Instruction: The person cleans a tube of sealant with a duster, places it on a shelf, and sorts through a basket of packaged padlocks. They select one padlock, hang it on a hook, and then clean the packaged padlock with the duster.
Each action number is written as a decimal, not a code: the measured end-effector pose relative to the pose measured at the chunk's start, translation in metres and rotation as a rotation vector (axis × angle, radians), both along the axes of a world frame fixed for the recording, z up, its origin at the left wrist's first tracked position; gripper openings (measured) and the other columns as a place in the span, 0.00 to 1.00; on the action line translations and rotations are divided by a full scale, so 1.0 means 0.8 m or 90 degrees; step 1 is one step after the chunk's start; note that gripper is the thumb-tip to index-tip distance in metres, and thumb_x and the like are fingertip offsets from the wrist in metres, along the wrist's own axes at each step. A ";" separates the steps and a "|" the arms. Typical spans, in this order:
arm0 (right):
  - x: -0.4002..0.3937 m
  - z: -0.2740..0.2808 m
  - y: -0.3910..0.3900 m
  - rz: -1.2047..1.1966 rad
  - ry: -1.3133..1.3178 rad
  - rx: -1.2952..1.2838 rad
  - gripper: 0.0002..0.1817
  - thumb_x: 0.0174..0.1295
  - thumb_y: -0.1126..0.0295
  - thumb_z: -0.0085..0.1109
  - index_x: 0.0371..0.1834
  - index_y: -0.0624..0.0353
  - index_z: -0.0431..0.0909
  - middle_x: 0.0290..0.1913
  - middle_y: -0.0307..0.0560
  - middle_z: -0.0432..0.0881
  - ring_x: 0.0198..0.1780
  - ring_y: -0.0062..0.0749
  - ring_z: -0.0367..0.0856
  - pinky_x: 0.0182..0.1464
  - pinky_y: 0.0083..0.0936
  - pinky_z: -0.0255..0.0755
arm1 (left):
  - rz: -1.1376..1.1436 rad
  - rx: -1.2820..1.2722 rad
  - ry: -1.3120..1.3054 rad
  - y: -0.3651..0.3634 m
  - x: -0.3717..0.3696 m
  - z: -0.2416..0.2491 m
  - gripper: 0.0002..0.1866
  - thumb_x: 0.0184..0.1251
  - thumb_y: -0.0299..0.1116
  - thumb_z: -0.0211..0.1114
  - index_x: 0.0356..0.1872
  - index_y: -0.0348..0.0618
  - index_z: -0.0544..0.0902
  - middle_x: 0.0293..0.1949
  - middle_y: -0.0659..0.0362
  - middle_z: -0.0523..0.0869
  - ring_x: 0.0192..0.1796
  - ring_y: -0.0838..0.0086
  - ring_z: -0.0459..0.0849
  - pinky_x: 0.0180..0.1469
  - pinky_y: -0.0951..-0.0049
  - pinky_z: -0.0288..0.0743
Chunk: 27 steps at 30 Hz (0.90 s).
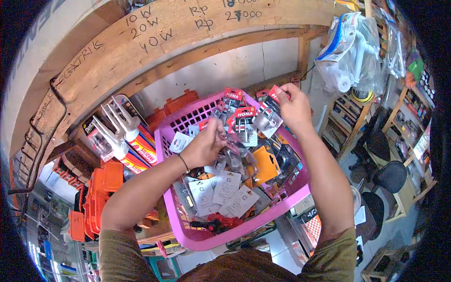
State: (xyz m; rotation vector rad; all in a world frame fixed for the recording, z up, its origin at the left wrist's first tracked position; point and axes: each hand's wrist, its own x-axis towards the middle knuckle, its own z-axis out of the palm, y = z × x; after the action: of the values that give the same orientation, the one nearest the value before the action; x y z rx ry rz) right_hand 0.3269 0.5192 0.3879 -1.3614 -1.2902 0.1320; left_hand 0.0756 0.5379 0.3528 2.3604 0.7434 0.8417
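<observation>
A pink plastic basket (206,242) holds many carded and bagged goods. My right hand (293,108), at its back right, pinches the red top of a HONA blister pack (268,117) with a metal part inside. Above the basket's middle, my left hand (205,143) has its fingers closed round a clear plastic package (237,157). Between the hands lie more red HONA packs (244,113). White cards (227,187) lie in the front of the basket, with an orange-yellow card (266,164) to their right and a red and black item (218,223) below them.
Sealant tubes with white nozzles (136,141) stand left of the basket. Orange plastic boxes (96,197) are stacked further left. A wooden beam (178,28) with handwriting crosses above. Bagged white fittings (352,56) hang at the upper right, and a black stool (390,176) stands at the right.
</observation>
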 end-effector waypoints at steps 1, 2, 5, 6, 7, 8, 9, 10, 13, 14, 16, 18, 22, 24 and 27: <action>-0.001 0.001 -0.001 0.006 -0.009 -0.004 0.11 0.57 0.62 0.54 0.31 0.60 0.77 0.29 0.56 0.79 0.34 0.51 0.78 0.38 0.39 0.69 | -0.038 -0.101 -0.041 0.014 -0.003 -0.007 0.06 0.54 0.23 0.58 0.33 0.37 0.72 0.33 0.50 0.75 0.36 0.57 0.76 0.39 0.63 0.70; -0.002 0.000 -0.001 0.015 -0.018 -0.011 0.11 0.57 0.63 0.55 0.31 0.60 0.77 0.28 0.56 0.79 0.33 0.50 0.78 0.37 0.38 0.69 | -0.033 -0.103 -0.042 0.020 -0.001 0.000 0.06 0.54 0.23 0.58 0.33 0.37 0.72 0.33 0.50 0.75 0.36 0.57 0.76 0.39 0.63 0.70; -0.001 -0.003 0.002 0.048 -0.028 0.000 0.11 0.57 0.63 0.55 0.29 0.60 0.77 0.27 0.56 0.79 0.32 0.48 0.78 0.35 0.37 0.69 | 0.012 0.142 0.205 0.046 0.021 0.022 0.08 0.54 0.28 0.60 0.35 0.38 0.77 0.35 0.49 0.78 0.38 0.55 0.77 0.43 0.61 0.70; -0.002 -0.003 0.001 0.051 -0.032 -0.001 0.11 0.57 0.63 0.55 0.29 0.60 0.77 0.27 0.56 0.79 0.32 0.48 0.78 0.35 0.37 0.69 | 0.003 0.095 0.246 0.060 0.028 0.021 0.11 0.54 0.30 0.62 0.38 0.38 0.78 0.36 0.51 0.78 0.41 0.59 0.77 0.46 0.64 0.70; -0.001 -0.002 0.000 0.046 -0.032 -0.014 0.11 0.58 0.64 0.55 0.29 0.60 0.77 0.27 0.56 0.79 0.31 0.48 0.78 0.35 0.36 0.69 | -0.008 0.049 0.285 0.070 0.033 0.019 0.13 0.55 0.32 0.64 0.41 0.39 0.79 0.37 0.52 0.78 0.43 0.62 0.77 0.48 0.68 0.70; 0.001 -0.002 -0.001 0.040 -0.032 -0.027 0.10 0.58 0.64 0.55 0.29 0.60 0.77 0.26 0.56 0.79 0.30 0.48 0.78 0.34 0.36 0.69 | -0.009 0.049 0.281 0.077 0.034 0.014 0.13 0.55 0.32 0.64 0.41 0.39 0.79 0.37 0.52 0.78 0.43 0.62 0.77 0.48 0.68 0.70; 0.002 -0.003 -0.001 0.037 -0.036 -0.025 0.10 0.58 0.64 0.55 0.29 0.60 0.77 0.26 0.56 0.79 0.30 0.48 0.78 0.34 0.36 0.69 | -0.021 0.132 0.280 0.085 0.037 0.011 0.13 0.55 0.31 0.64 0.41 0.39 0.79 0.38 0.53 0.78 0.43 0.63 0.77 0.49 0.69 0.70; 0.003 -0.005 0.001 0.049 -0.024 -0.024 0.10 0.58 0.64 0.55 0.30 0.60 0.77 0.26 0.56 0.79 0.30 0.48 0.78 0.34 0.36 0.69 | -0.035 0.215 0.280 0.092 0.041 0.008 0.13 0.54 0.31 0.64 0.40 0.38 0.79 0.38 0.53 0.78 0.42 0.64 0.77 0.50 0.69 0.70; 0.004 -0.006 0.000 0.035 -0.028 -0.036 0.10 0.58 0.64 0.55 0.30 0.60 0.77 0.27 0.56 0.79 0.30 0.48 0.78 0.35 0.36 0.69 | -0.009 0.100 0.250 0.086 0.045 0.011 0.10 0.54 0.30 0.64 0.38 0.38 0.81 0.36 0.54 0.79 0.43 0.65 0.77 0.50 0.69 0.69; 0.004 -0.005 0.000 0.019 -0.044 -0.053 0.10 0.58 0.64 0.55 0.30 0.60 0.77 0.27 0.56 0.79 0.30 0.47 0.78 0.35 0.35 0.69 | -0.010 0.002 0.217 0.086 0.044 0.012 0.10 0.54 0.29 0.64 0.37 0.38 0.81 0.36 0.54 0.80 0.43 0.65 0.77 0.50 0.69 0.69; 0.005 -0.008 0.003 0.032 -0.031 -0.050 0.10 0.58 0.64 0.55 0.31 0.60 0.77 0.27 0.57 0.79 0.30 0.46 0.78 0.35 0.35 0.69 | -0.016 -0.017 0.199 0.083 0.038 0.011 0.11 0.54 0.30 0.64 0.38 0.39 0.81 0.38 0.54 0.80 0.44 0.65 0.77 0.51 0.69 0.69; 0.003 -0.005 0.001 0.044 -0.016 -0.055 0.10 0.58 0.64 0.56 0.30 0.60 0.77 0.27 0.56 0.79 0.30 0.45 0.78 0.35 0.34 0.69 | -0.020 -0.062 0.166 0.078 0.027 0.008 0.12 0.53 0.30 0.65 0.40 0.39 0.81 0.40 0.52 0.80 0.45 0.64 0.77 0.51 0.70 0.69; 0.003 -0.002 0.001 0.054 -0.024 -0.083 0.10 0.58 0.64 0.56 0.30 0.61 0.77 0.26 0.54 0.79 0.29 0.42 0.78 0.35 0.33 0.69 | -0.042 0.032 0.112 0.042 0.017 0.024 0.11 0.54 0.29 0.64 0.38 0.37 0.81 0.34 0.54 0.78 0.41 0.64 0.76 0.46 0.70 0.69; 0.004 -0.007 0.007 0.145 0.008 -0.036 0.10 0.57 0.65 0.57 0.31 0.62 0.77 0.26 0.50 0.80 0.29 0.35 0.77 0.35 0.30 0.69 | -0.050 0.078 0.118 0.032 0.010 0.025 0.09 0.55 0.30 0.63 0.37 0.38 0.81 0.33 0.54 0.77 0.40 0.63 0.76 0.45 0.69 0.69; -0.001 0.001 -0.003 0.237 0.078 0.024 0.08 0.57 0.69 0.57 0.30 0.63 0.77 0.25 0.41 0.79 0.28 0.23 0.75 0.34 0.22 0.68 | -0.031 0.053 0.080 0.020 0.001 0.021 0.07 0.55 0.29 0.63 0.35 0.40 0.81 0.38 0.54 0.78 0.44 0.65 0.76 0.49 0.71 0.69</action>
State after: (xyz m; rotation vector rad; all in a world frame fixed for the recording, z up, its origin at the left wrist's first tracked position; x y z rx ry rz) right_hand 0.3261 0.5167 0.3884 -1.0528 -1.4217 0.4377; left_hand 0.0764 0.5542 0.3693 2.5144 0.7103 0.7221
